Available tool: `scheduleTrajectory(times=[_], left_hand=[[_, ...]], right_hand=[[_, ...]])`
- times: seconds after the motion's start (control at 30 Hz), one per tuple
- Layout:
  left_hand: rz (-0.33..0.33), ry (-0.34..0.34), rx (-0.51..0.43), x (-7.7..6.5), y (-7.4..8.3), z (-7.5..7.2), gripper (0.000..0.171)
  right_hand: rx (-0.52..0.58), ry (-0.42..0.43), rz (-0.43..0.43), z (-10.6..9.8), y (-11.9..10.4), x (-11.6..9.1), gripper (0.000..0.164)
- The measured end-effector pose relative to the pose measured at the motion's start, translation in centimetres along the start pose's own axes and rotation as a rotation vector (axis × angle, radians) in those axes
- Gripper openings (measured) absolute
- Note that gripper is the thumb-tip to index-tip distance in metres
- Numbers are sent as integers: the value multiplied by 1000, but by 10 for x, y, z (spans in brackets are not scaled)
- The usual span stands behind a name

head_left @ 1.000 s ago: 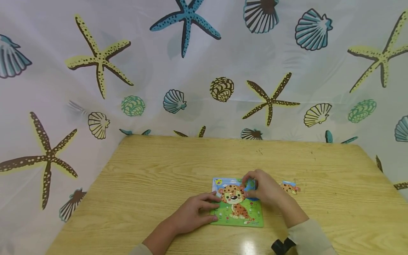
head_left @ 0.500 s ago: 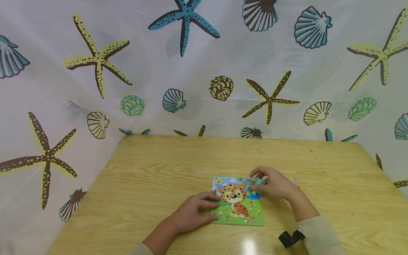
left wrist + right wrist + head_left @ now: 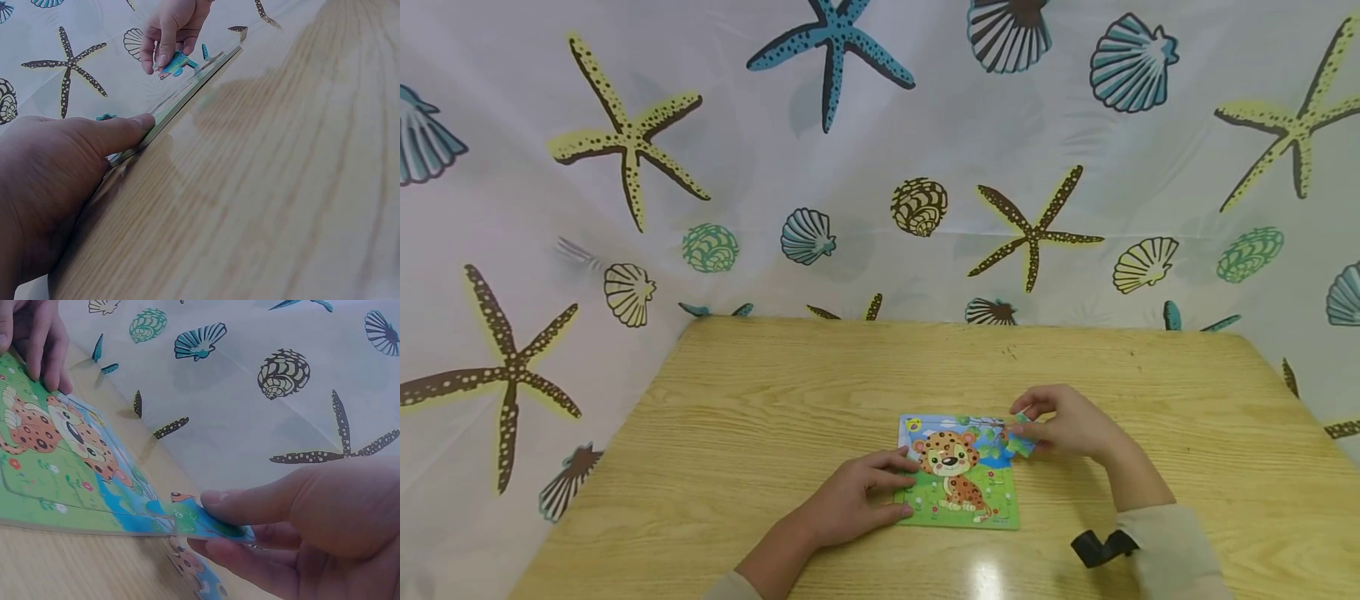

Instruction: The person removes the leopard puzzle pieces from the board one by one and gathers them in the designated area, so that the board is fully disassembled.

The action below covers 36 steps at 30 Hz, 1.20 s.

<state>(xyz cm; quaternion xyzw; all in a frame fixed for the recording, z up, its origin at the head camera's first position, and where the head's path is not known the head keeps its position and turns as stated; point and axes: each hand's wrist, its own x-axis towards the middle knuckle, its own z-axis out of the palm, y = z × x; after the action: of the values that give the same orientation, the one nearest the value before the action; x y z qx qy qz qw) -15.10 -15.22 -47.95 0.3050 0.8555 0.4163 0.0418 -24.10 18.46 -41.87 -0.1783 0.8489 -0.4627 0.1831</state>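
The puzzle piece (image 3: 1021,437), blue and green, is in my right hand (image 3: 1067,425), at the right edge of the picture board (image 3: 955,524), toward its far right corner. My thumb lies on its face and my fingers are bent underneath, closed down to little more than its thickness; whether its inner end touches the board I can't tell.

To handle it well here, I'd pinch lightly by the outer end, leave the inner tabs free, and hold the piece level with the board, since a tilt could snag a neighbouring piece.

The board lies about midway between the left and right edges of the table (image 3: 790,400), well short of the far edge. My left hand (image 3: 857,500) rests at its left side, fingers loosely spread and slightly bent, gripping nothing, the thumb by the near left corner. Steady, gentle pressure there should be enough to stop the board sliding.

A loose spotted piece (image 3: 190,562) lies on the table beneath my right fingers, so I'd best hold them clear of it. Past the table's far edge hangs a sheet (image 3: 737,167) printed with shells and starfish.
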Motion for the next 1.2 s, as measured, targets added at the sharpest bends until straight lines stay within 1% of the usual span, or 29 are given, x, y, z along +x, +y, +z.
scheduleTrajectory(times=[0.17,0.3,0.43,0.57,0.7,0.9,1.2], left_hand=[[0,-1,-8,0,-1,0,39],[7,3,5,1,-3,1,39],[11,4,15,1,-1,0,39],[10,2,16,1,0,0,39],[-2,-2,14,1,0,0,40],[-5,-1,14,1,-1,2,39],[-24,-12,-6,2,-2,1,41]], right_hand=[[22,18,24,-5,4,-2,32],[42,37,54,-11,3,-5,34],[34,60,81,-16,3,-10,34],[23,56,100,-22,6,-13,34],[24,48,113,-29,10,-15,33],[41,51,138,-39,19,-20,37],[64,78,185,-57,37,-27,40]])
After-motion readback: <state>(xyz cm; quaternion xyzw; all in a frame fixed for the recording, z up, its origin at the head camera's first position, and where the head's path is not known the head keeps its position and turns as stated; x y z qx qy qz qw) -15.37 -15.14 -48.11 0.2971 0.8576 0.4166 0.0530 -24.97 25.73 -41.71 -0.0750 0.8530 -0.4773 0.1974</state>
